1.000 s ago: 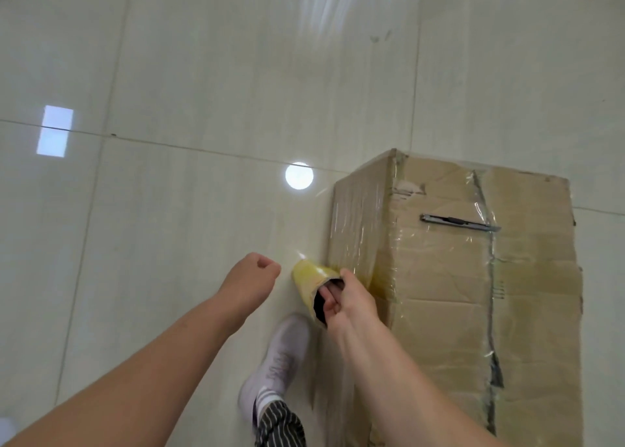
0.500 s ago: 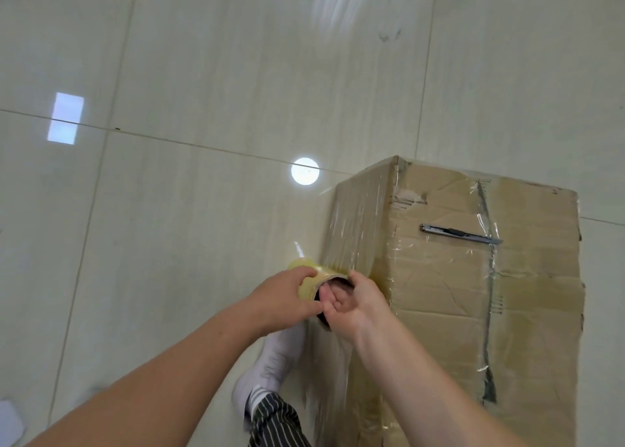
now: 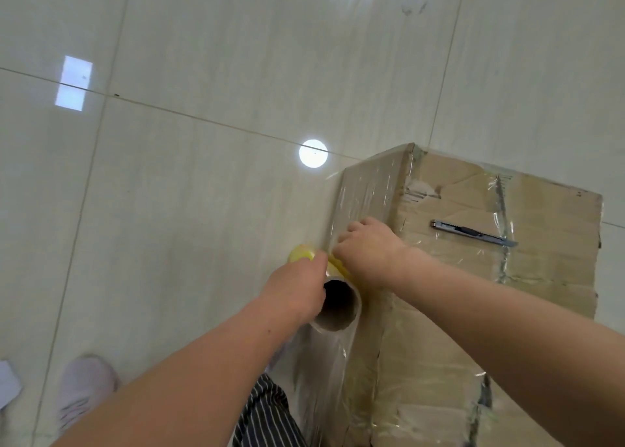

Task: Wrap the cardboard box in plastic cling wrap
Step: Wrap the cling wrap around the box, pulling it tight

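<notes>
A tall cardboard box [image 3: 456,311] stands on the tiled floor at the right, with clear cling wrap over its left side and parts of its top. The cling wrap roll [image 3: 340,306] is beside the box's left face, its open cardboard core facing me and a yellow end [image 3: 301,252] beyond it. My left hand [image 3: 294,294] grips the roll from the left. My right hand [image 3: 368,250] rests over the box's upper left edge, fingers spread on the film there. A sheet of film [image 3: 324,365] hangs from the roll down along the box.
A grey utility knife [image 3: 473,234] lies on top of the box. My light shoe [image 3: 84,389] and a striped trouser leg [image 3: 267,413] are on the floor left of the box. A white scrap [image 3: 6,382] lies at the left edge.
My right hand has left the roll's core and moved up onto the box's edge. My left hand has taken hold of the roll, whose core now faces me.
</notes>
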`<state>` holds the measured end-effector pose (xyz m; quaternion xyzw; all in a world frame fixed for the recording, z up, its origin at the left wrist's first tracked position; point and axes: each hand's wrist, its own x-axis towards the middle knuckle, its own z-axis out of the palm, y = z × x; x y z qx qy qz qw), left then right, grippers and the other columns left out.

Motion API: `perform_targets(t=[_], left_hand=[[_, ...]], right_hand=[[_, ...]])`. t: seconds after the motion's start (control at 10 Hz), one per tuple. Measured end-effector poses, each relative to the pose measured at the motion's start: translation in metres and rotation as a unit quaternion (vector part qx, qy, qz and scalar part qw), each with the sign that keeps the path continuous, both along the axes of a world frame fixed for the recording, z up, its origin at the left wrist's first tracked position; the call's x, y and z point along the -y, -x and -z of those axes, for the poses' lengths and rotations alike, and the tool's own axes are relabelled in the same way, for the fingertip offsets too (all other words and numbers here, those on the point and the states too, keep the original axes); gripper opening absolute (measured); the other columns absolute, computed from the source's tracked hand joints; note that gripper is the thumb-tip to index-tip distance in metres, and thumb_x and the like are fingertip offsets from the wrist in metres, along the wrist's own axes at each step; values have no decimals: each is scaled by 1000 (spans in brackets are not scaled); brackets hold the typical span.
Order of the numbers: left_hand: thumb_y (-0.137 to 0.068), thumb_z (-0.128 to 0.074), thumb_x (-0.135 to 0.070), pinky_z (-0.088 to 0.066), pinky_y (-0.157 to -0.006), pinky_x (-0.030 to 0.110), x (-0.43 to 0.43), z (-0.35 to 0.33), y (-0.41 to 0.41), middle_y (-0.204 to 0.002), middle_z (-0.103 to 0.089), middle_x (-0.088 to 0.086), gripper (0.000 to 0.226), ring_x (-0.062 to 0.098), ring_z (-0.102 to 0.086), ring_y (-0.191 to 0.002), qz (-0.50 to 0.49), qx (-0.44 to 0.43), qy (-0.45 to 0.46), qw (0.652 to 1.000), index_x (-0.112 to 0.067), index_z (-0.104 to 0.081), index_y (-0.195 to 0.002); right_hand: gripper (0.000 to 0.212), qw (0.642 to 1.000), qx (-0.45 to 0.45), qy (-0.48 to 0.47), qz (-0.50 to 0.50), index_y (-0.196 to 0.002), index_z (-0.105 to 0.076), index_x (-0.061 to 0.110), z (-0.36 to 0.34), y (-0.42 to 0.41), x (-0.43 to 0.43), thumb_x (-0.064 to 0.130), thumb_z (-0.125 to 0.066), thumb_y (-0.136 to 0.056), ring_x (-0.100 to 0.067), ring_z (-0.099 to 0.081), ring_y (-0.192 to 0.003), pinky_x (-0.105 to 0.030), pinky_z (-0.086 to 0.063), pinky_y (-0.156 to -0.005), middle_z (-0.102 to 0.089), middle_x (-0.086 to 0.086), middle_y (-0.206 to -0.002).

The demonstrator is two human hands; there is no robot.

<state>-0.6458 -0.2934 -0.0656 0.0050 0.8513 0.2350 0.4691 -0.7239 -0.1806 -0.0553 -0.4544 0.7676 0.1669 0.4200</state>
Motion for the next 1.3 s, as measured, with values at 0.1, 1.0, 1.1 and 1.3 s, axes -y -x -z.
perform_targets(t=[0.1, 1.0, 1.1, 1.3], left_hand=[[-91, -44, -8, -37, -67, 35, -3, 3, 0, -106, -57, 14, 27, 33, -57, -94, -1, 5, 36, 999, -9, -36, -116], [-93, -36, -3, -41, -94, 31, -2, 8, 1, -130, -57, 7, 52, 27, -54, -114, -400, 3, 38, 916, -23, -42, -140], [-91, -37, -3, -43, -97, 33, -2, 11, 7, -129, -57, 7, 51, 27, -53, -115, -467, 14, 31, 884, -21, -45, -138], [-86, -38, 4, -59, -73, 42, 7, 11, 15, -122, -58, 9, 51, 27, -62, -94, -531, 57, -91, 841, -21, -50, -130]], right_hand=[[25, 992, -10, -87, -94, -115, -59, 20, 14, -2, -7, 25, -43, -96, -21, -47, -115, -33, -33, -89, -60, 1, -122], [28, 872, 198, 22, 447, -106, -61, 7, 5, 16, -4, 23, -39, -98, -23, -65, -84, -27, -48, -72, -65, -11, -102], [43, 886, 205, -22, 416, -100, -61, 4, -1, 8, -3, 42, -44, -95, -24, -64, -74, -30, -50, -70, -69, -13, -93], [19, 942, 43, 26, 331, -100, -58, 3, 1, 15, 18, 11, -43, -92, -31, -57, -84, -28, -36, -64, -60, -16, -94]])
